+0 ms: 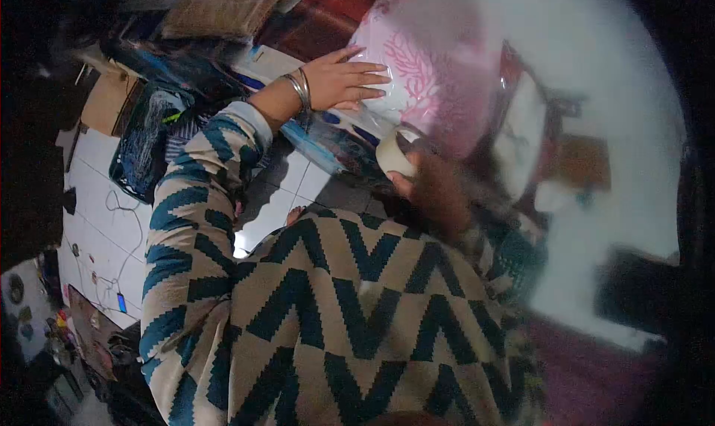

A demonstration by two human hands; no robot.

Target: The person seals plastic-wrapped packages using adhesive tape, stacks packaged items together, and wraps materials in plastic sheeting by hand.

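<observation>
My left hand [344, 82], with bangles at the wrist, lies with its fingers spread on the near left edge of a shiny white and pink package [424, 76] with a coral-like pattern. To the right, my right hand [436, 191] grips a roll of pale tape [393, 156], held close to the package's lower edge. Haze on the right part of the view blurs this hand and its sleeve.
Brown cardboard [216, 9] lies at the top. A dark basket [141, 147] with cloth in it stands on the tiled floor at the left, near a cable [134, 225]. A blurred pale oval thing [520, 135] is on the right.
</observation>
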